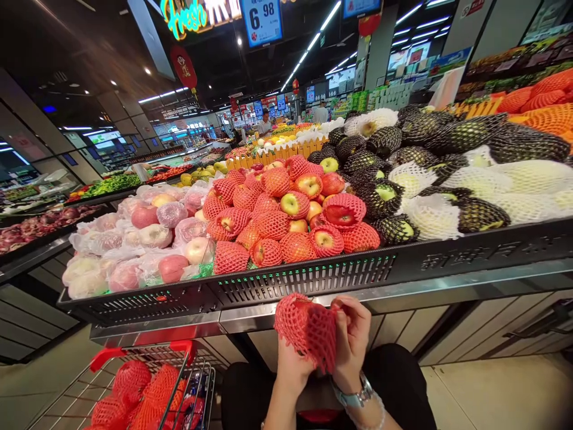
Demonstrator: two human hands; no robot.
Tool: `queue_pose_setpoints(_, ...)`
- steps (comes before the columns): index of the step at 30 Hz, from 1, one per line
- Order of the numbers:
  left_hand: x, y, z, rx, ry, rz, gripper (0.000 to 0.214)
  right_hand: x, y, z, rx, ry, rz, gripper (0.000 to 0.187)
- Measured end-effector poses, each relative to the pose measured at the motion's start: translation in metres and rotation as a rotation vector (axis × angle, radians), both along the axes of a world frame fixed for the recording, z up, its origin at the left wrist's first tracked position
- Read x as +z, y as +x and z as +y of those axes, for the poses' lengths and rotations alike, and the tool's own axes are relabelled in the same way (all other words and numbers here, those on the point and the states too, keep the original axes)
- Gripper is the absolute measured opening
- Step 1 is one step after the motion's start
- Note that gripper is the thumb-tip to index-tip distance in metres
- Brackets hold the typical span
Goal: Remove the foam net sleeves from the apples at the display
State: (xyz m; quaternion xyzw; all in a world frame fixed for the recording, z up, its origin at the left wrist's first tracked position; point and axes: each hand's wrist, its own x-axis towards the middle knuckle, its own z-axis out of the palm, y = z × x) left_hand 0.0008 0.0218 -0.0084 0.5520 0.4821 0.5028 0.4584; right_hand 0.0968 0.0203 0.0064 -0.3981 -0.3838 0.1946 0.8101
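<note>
In front of the display's edge, an apple [301, 307] sits in a red foam net sleeve [320, 343], low in the middle of the head view. My left hand [290, 365] supports it from below and the left, its fingers mostly hidden behind the sleeve. At the other side, my right hand [354, 331] pinches the sleeve's edge between thumb and fingers, a watch on that wrist. Straight ahead lies a heap of apples [273, 226] in similar red foam nets, some with the fruit showing at the open end.
A black slatted crate wall [308, 278] borders the fruit above a metal ledge [250, 316]. Plastic-wrapped apples [172, 269] lie left; fruit in black nets [380, 194] and white nets [432, 216] lies right. At lower left stands a shopping cart [185, 352] holding red-netted fruit [132, 377].
</note>
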Motion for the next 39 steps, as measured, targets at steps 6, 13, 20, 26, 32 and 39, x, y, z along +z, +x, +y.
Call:
queue_pose_setpoints(6, 0.01, -0.005, 0.0, 0.176, 0.199, 0.092, 0.083, -0.024, 0.009, 0.008, 0.624, -0.191, -0.016, 0.057)
queue_pose_setpoints(13, 0.048, -0.047, -0.028, -0.572, 0.115, 0.429, 0.07, -0.027, 0.025, 0.005, 0.338, -0.238, -0.015, 0.063)
queue_pose_setpoints(20, 0.037, -0.058, -0.022, 0.088, 0.505, -0.114, 0.06, 0.003, 0.028, -0.012, 0.435, -0.014, -0.206, 0.07)
queue_pose_setpoints(26, 0.008, -0.027, -0.016, -0.124, 0.195, -0.252, 0.118, 0.01, 0.011, -0.031, 0.643, -0.05, -0.391, 0.069)
queue_pose_setpoints(32, -0.015, -0.018, -0.005, 0.067, 0.3, -0.433, 0.094, 0.014, 0.015, -0.025, 0.613, -0.09, -0.425, 0.037)
queue_pose_setpoints(39, -0.006, -0.017, -0.01, -0.008, 0.129, -0.487, 0.088, 0.028, 0.037, -0.008, 0.678, -0.226, -0.415, 0.033)
